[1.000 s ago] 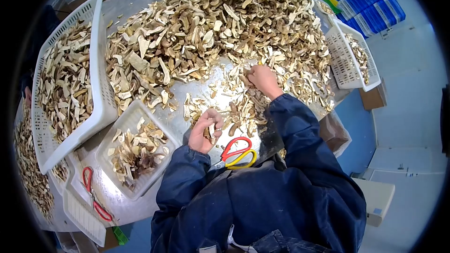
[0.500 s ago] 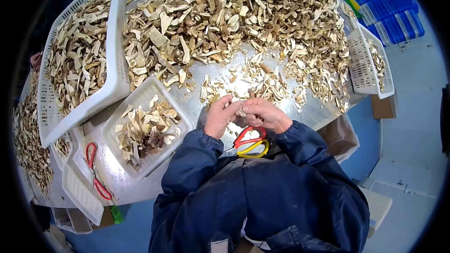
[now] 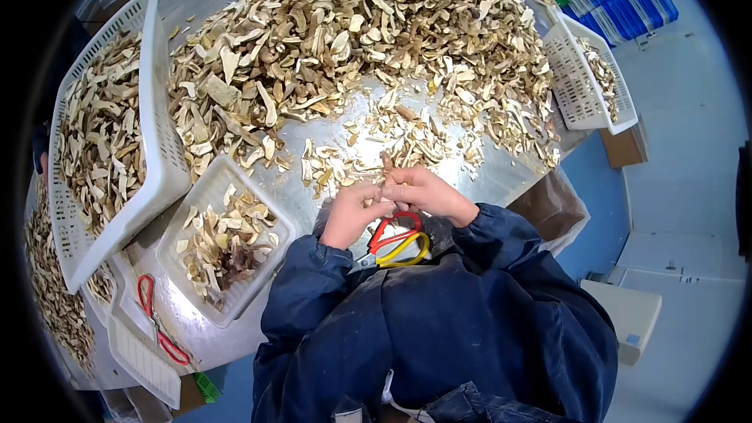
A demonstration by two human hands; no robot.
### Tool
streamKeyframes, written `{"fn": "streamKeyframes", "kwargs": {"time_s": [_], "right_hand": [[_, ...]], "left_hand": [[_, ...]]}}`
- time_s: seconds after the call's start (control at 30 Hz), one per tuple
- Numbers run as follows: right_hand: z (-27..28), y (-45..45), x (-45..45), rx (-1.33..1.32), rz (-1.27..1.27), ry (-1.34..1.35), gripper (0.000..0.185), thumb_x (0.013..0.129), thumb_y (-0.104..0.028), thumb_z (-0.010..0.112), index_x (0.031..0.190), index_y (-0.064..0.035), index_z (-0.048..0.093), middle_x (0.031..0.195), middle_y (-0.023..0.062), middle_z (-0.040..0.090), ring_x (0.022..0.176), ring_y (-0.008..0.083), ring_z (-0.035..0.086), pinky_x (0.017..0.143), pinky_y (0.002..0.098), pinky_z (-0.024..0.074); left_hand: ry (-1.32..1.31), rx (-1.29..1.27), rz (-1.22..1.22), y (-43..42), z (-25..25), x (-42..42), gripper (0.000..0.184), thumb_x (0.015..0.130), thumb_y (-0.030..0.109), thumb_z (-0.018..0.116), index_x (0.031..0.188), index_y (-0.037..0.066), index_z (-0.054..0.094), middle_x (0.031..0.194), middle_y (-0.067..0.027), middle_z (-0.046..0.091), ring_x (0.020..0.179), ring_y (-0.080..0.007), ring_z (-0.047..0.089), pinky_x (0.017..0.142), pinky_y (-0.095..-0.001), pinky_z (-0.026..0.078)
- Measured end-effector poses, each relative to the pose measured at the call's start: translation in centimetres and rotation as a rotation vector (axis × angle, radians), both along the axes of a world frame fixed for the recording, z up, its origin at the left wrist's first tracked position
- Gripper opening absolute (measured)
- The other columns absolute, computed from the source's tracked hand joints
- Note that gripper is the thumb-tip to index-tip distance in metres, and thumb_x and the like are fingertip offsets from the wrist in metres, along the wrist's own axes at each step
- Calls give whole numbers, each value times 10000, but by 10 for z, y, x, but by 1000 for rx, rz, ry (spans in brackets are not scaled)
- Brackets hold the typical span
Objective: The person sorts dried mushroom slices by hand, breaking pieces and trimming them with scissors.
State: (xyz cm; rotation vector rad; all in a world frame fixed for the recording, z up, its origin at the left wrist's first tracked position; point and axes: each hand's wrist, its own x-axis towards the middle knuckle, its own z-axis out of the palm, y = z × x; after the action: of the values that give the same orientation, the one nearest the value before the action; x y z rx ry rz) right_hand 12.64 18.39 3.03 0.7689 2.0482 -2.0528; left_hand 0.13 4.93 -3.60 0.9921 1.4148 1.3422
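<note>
My left hand (image 3: 350, 214) and my right hand (image 3: 431, 194) meet at the near edge of the metal table, fingers pinched together. Between them is a brown dried mushroom slice (image 3: 386, 162), its end sticking up past the fingertips; the rest is hidden by my fingers. Just below the hands lie scissors (image 3: 401, 241) with one red and one yellow handle, their blades partly hidden by my sleeve. Beyond the fingers, small pale mushroom pieces (image 3: 403, 137) are scattered on the table, in front of a large heap of dried mushroom slices (image 3: 345, 39).
A shallow white tray (image 3: 280, 223) of slices sits to the left, beside a tall white basket (image 3: 168, 141) full of slices. Red-handled scissors (image 3: 157, 325) lie nearer the edge. Another white basket (image 3: 576, 86) stands at the right, with blue crates (image 3: 619, 0) behind and a lined bin (image 3: 560, 211) below.
The camera view has turned slightly, shifting the table leftward. Both hands remain together, and a brown slice end now shows above the fingertips.
</note>
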Motion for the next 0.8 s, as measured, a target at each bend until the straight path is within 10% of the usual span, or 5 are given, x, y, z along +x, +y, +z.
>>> {"fn": "streamKeyframes", "kwargs": {"time_s": [0.1, 0.33, 0.5, 0.6, 0.8], "right_hand": [[-19, 3, 12, -540, -205, 5, 226, 896, -239, 588, 815, -27, 595, 613, -28, 526, 544, 47, 469, 506, 197, 371], [-29, 29, 20, 390, -490, -49, 197, 888, -175, 568, 1044, -62, 608, 686, -50, 523, 571, 28, 472, 493, 185, 360], [19, -15, -6, 440, -250, 191, 259, 871, -210, 589, 1055, -27, 601, 791, 46, 613, 674, 123, 576, 613, 251, 448], [12, 0, -29, 632, -318, 223, 308, 841, -241, 602, 1025, 5, 628, 877, 154, 657, 828, 268, 644, 740, 347, 484], [-64, -25, -83, 1059, -41, 399, 417, 757, -311, 665, 1055, -26, 599, 1034, 164, 561, 994, 347, 501, 851, 390, 410]], "left_hand": [[-41, 82, 45, 1, 1, 2, 120, 801, 115, 631, 780, -3, 623, 727, -2, 557, 671, -92, 510, 624, -232, 414], [-1158, 160, 15, -1, -14, -8, 207, 900, 197, 450, 986, 34, 543, 812, -67, 562, 698, -90, 517, 503, -181, 376], [-1139, -37, -207, -1, -14, -2, 524, 986, 460, 327, 1214, 18, 494, 1018, -137, 618, 826, -136, 593, 467, -191, 381], [-919, 32, -158, -4, 2, -3, 325, 965, 341, 430, 1053, 48, 542, 900, -55, 582, 735, -111, 561, 468, -176, 356], [-767, 297, -820, -5, 9, -3, 161, 872, 162, 554, 803, 20, 584, 749, -79, 535, 594, -156, 508, 505, -253, 392]]}}
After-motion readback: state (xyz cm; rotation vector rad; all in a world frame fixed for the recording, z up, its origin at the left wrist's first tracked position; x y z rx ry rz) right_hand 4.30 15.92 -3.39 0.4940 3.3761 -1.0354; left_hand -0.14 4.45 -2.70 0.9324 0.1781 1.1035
